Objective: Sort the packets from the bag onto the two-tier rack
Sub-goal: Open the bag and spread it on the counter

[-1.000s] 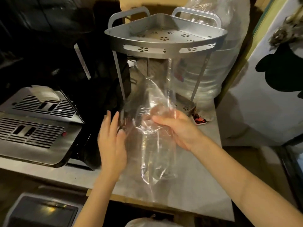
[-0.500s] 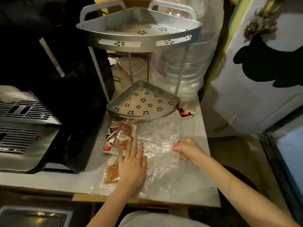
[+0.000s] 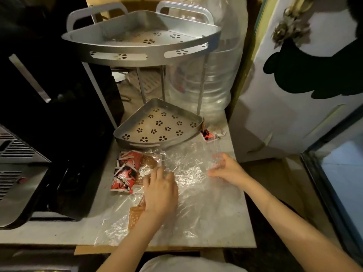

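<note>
A clear plastic bag (image 3: pixel 196 183) lies flat on the grey counter in front of the silver two-tier corner rack (image 3: pixel 141 50). Both rack tiers hold nothing; the lower tier (image 3: pixel 157 124) sits just behind the bag. Several red-and-white packets (image 3: pixel 125 169) and brown packets (image 3: pixel 135 214) lie at the bag's left side. My left hand (image 3: pixel 160 191) rests flat on the bag beside them, fingers spread, covering some brown packets. Over the bag's right edge, my right hand (image 3: pixel 225 167) has loosely curled fingers; whether it pinches the plastic is unclear.
One red packet (image 3: pixel 208 135) lies alone right of the lower tier. A large clear water jug (image 3: pixel 206 75) stands behind the rack. A black and silver machine (image 3: pixel 29 154) fills the left side. The counter's front edge (image 3: pixel 176 246) is close to me.
The bag was held upright a second ago and now lies flat with packets spilled at its left. My left hand pressed down onto it; my right hand shifted to the bag's right edge.
</note>
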The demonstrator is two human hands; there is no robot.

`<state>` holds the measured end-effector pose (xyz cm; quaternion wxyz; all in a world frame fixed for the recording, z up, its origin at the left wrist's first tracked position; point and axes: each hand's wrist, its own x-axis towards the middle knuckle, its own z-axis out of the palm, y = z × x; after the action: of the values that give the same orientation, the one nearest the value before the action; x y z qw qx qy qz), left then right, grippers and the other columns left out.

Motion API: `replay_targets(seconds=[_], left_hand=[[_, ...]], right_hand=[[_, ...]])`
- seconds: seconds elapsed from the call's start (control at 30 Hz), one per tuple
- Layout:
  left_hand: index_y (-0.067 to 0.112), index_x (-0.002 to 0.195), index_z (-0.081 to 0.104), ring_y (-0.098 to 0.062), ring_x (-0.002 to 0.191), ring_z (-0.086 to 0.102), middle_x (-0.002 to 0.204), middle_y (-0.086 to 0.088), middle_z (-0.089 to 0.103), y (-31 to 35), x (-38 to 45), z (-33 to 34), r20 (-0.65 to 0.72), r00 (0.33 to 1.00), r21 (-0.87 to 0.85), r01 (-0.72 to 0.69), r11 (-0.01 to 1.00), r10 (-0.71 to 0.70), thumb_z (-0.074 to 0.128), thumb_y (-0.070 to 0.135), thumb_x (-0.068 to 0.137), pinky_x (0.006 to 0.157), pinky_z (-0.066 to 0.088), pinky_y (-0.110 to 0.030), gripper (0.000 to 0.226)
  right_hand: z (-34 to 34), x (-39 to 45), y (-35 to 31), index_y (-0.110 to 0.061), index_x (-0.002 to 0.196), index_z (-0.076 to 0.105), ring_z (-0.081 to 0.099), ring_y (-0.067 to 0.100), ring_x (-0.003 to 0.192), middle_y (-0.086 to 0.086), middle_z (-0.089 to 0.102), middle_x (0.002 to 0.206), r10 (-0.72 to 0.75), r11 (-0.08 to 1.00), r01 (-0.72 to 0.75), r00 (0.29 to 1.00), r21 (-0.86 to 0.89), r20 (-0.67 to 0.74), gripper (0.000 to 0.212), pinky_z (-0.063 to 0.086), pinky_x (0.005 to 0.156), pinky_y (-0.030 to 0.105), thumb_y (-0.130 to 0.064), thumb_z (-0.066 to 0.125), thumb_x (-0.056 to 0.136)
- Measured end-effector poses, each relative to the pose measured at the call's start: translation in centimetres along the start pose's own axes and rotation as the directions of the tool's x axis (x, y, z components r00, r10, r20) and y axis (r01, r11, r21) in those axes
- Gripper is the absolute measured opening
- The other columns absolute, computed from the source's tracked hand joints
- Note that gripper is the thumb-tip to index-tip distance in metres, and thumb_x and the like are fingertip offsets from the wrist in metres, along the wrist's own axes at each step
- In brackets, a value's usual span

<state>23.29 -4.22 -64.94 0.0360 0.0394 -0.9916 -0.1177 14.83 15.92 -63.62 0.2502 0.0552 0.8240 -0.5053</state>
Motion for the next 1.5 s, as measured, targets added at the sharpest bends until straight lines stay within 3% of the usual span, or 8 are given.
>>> replay_targets(seconds=[0.17,0.3,0.47,0.7,0.97,1.2,1.33,1.5], left_hand=[[0.021,0.132,0.044,-0.023,0.137,0.03,0.146,-0.004,0.038,0.2,2.9,0.8,0.025,0.973,-0.08,-0.228,0.97,0.231,0.03,0.047,0.089,0.111,0.015,-0.04,0.052],[0.024,0.143,0.024,-0.017,0.143,0.012,0.154,0.0,0.022,0.7,4.4,1.8,0.093,0.956,-0.153,-0.264,0.952,0.279,0.006,0.064,0.083,0.112,0.0,-0.031,0.075],[0.03,0.142,-0.001,-0.013,0.142,-0.014,0.154,0.006,-0.006,1.6,5.8,2.7,0.146,0.924,-0.148,-0.334,0.931,0.355,-0.018,0.067,0.074,0.113,-0.015,-0.034,0.079],[0.034,0.14,-0.01,-0.014,0.141,-0.019,0.152,0.007,-0.015,1.4,6.3,4.1,0.217,0.92,-0.138,-0.301,0.943,0.326,-0.031,0.062,0.069,0.115,-0.015,-0.039,0.079],[0.035,0.14,-0.012,-0.012,0.139,-0.022,0.154,0.007,-0.015,0.9,6.3,4.5,0.232,0.912,-0.159,-0.309,0.938,0.339,-0.029,0.058,0.072,0.114,-0.017,-0.038,0.074],[0.033,0.143,-0.01,-0.015,0.139,-0.023,0.153,0.006,-0.018,-0.1,5.5,4.0,0.218,0.921,-0.096,-0.308,0.946,0.322,-0.015,0.057,0.081,0.11,-0.024,-0.033,0.066],[0.034,0.144,-0.005,-0.016,0.139,-0.021,0.153,0.006,-0.013,-0.8,5.3,4.0,0.195,0.928,-0.079,-0.307,0.948,0.317,-0.002,0.053,0.087,0.104,-0.032,-0.027,0.06],[0.034,0.143,-0.008,-0.015,0.14,-0.02,0.153,0.006,-0.014,-1.3,5.2,4.3,0.207,0.929,-0.053,-0.304,0.951,0.308,-0.007,0.055,0.084,0.107,-0.025,-0.032,0.063]], right_hand=[[-1.6,-0.4,-1.4,-0.024,0.145,0.016,0.049,0.018,0.113,0.006,0.046,0.133,0.066,0.994,-0.074,0.993,0.075,0.1,0.101,0.046,0.079,0.025,-0.023,0.08,0.067],[-2.5,-0.3,-2.9,-0.031,0.146,0.008,0.022,0.021,0.139,0.002,0.024,0.152,-0.087,0.995,0.09,0.993,0.044,-0.079,0.101,0.026,0.111,0.041,-0.044,0.073,0.07],[-1.3,1.1,-4.9,-0.02,0.134,0.044,0.029,0.021,0.133,0.002,0.041,0.143,-0.435,0.701,0.201,0.881,-0.684,-0.186,0.066,0.027,0.105,0.038,-0.059,0.05,0.081],[1.0,2.6,-3.9,-0.02,0.105,0.064,0.054,0.021,0.108,0.001,0.067,0.11,-0.366,0.566,0.08,0.916,-0.82,-0.164,0.026,0.035,0.092,0.037,-0.034,0.052,0.086],[-2.2,2.3,-1.7,-0.013,0.09,0.072,0.061,0.01,0.08,-0.004,0.068,0.082,-0.281,0.958,0.236,0.892,-0.165,-0.354,0.012,0.044,0.071,0.01,-0.008,0.066,0.08],[-6.1,1.2,-0.7,-0.011,0.079,0.064,0.06,0.018,0.075,0.005,0.067,0.075,0.181,0.729,0.068,0.94,0.681,-0.288,0.012,0.049,0.077,0.032,0.0,0.058,0.082],[-7.3,1.4,1.8,-0.012,0.082,0.061,0.061,0.017,0.077,-0.003,0.072,0.062,0.261,0.698,-0.068,0.951,0.713,-0.165,0.014,0.047,0.068,0.03,0.002,0.058,0.081],[-7.4,1.2,3.6,-0.005,0.102,0.059,0.065,0.024,0.091,0.012,0.069,0.093,0.271,0.794,-0.093,0.938,0.601,-0.214,0.031,0.053,0.079,0.031,0.005,0.067,0.075]])
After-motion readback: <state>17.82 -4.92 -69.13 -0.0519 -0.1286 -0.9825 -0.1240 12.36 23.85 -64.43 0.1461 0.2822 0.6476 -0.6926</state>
